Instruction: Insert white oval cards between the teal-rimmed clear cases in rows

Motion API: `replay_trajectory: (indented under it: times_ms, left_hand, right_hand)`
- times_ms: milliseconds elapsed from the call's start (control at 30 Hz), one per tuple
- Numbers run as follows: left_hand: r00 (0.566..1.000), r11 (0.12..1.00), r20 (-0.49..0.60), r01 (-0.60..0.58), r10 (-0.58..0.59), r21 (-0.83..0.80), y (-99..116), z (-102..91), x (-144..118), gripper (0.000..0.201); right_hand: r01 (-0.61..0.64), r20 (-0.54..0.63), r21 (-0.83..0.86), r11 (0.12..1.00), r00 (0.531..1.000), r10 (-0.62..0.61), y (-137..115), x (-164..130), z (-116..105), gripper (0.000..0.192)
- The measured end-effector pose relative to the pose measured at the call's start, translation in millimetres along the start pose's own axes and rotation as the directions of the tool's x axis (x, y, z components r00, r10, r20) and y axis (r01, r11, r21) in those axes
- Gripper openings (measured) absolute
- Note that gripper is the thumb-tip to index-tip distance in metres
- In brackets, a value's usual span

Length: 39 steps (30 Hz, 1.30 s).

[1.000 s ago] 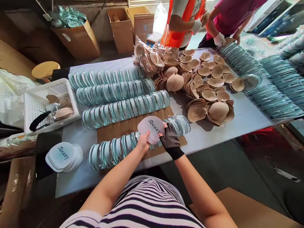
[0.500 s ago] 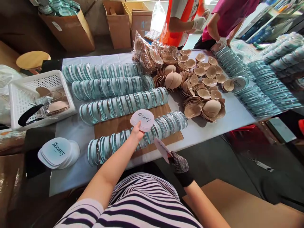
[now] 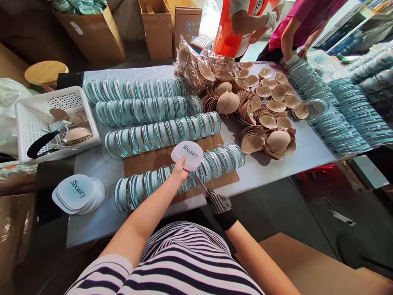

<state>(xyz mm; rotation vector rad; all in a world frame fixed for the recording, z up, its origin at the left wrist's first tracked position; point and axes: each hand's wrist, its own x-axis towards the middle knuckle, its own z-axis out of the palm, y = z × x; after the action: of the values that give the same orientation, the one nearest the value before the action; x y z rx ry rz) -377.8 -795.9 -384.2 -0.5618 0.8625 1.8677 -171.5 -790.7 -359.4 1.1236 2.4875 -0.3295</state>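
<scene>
Both bare forearms reach up from the lower frame toward the centre. The left hand (image 3: pixel 179 172) is ungloved, fingers pinched together. The right hand (image 3: pixel 218 201), just lower right, wears a dotted glove, fingers closed.

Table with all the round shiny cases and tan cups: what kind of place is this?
Probably a packing workshop. The table holds rows of clear round cases and piles of tan cups, cardboard boxes stand behind, and the left hand holds a stack of printed cards.
</scene>
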Motion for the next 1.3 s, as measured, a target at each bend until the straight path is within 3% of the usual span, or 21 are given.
replay_trajectory:
  times_ms: [167,367,567,633,700,767,800,867,933,967,1033,1133,1233,1300]
  left_hand:
    - [1.000,1.000,0.003,0.009,-0.009,0.008,0.2,-0.9,-0.2,0.032]
    - [0.999,1.000,0.038,0.023,-0.023,0.016,1.4,-3.3,0.0,0.034]
    - [0.998,0.999,0.046,0.030,-0.030,0.014,0.6,-4.4,-2.9,0.038]
    - [0.999,1.000,0.038,0.017,-0.017,0.017,0.1,-4.5,-5.1,0.037]
    - [0.999,1.000,0.039,-0.007,0.006,0.023,-0.2,-4.1,-7.2,0.036]
    - [0.999,0.999,0.039,-0.026,0.025,0.031,-0.4,-2.9,-8.3,0.035]
    - [0.999,0.999,0.038,-0.033,0.032,0.031,-0.7,-1.9,-8.3,0.034]
    - [0.999,0.999,0.026,-0.042,0.041,0.026,-2.0,0.1,-7.6,0.033]
    - [0.997,0.997,0.013,-0.071,0.071,0.022,-4.7,1.2,-7.7,0.032]
    - [0.995,0.995,0.015,-0.096,0.095,0.028,-6.6,0.7,-8.8,0.031]
    - [0.988,0.988,0.044,-0.148,0.146,0.047,-10.5,-3.0,-13.9,0.031]
    - [0.975,0.977,0.108,-0.200,0.192,0.071,-13.9,-15.1,-27.7,0.031]
    - [0.969,0.964,0.079,-0.241,0.233,0.111,-13.3,-29.3,-41.8,0.027]
    - [0.971,0.960,0.059,-0.239,0.233,0.148,-12.4,-35.7,-48.2,0.023]
  right_hand:
    - [-0.057,-0.040,0.093,0.994,0.997,0.061,-20.8,43.1,6.6,0.033]
    - [-0.017,-0.132,0.176,0.984,0.990,0.041,-13.2,47.9,20.0,0.034]
    - [0.021,-0.118,0.247,0.969,0.993,0.008,-25.0,70.6,29.6,0.034]
    - [0.026,-0.044,0.466,0.884,0.999,-0.007,-25.9,74.0,28.7,0.027]
    - [-0.011,0.077,0.699,0.715,0.995,-0.059,-24.5,73.6,26.4,0.023]
    - [-0.049,0.160,0.821,0.569,0.976,-0.147,-21.8,71.8,21.7,0.026]
    - [-0.046,0.167,0.839,0.542,0.970,-0.176,-20.1,71.1,17.8,0.028]
    - [-0.002,0.109,0.815,0.579,0.983,-0.149,-15.5,71.8,5.6,0.031]
    - [0.055,-0.039,0.747,0.662,0.998,-0.039,-9.6,76.2,-12.3,0.034]
    - [0.095,-0.152,0.704,0.704,0.988,0.019,-6.7,79.4,-22.5,0.037]
    - [0.173,-0.369,0.636,0.752,0.924,0.099,-2.9,85.4,-41.4,0.046]
    - [0.258,-0.522,0.449,0.855,0.853,0.017,-8.6,83.6,-55.9,0.055]
    - [0.304,-0.563,0.212,0.929,0.814,-0.138,-29.6,66.5,-49.4,0.059]
    - [0.320,-0.541,0.209,0.924,0.825,-0.163,-45.6,56.0,-40.2,0.055]
